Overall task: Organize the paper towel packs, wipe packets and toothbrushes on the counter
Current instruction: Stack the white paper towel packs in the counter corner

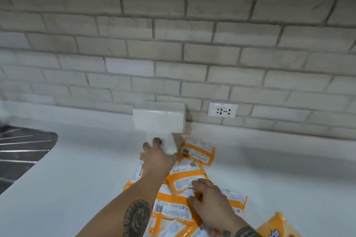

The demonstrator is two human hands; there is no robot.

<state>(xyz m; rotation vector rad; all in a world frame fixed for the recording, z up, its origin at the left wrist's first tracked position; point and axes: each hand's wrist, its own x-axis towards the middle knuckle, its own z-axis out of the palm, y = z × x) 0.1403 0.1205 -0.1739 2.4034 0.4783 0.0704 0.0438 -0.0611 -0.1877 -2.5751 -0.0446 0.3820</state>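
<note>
Socket (222, 110), wipe packets (185, 177) beside paper towel packs (159, 121)

White counter (86, 169): paper towel pack (159, 119) at back by wall (173, 44), orange wipe packets (196, 153) heaped in front.

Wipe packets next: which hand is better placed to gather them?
Right. The right hand sits on the orange wipe packets, fingers curled on one. The left hand is stretched toward the wall, gripping a white paper towel pack, so it would likely have to let go first.
</note>
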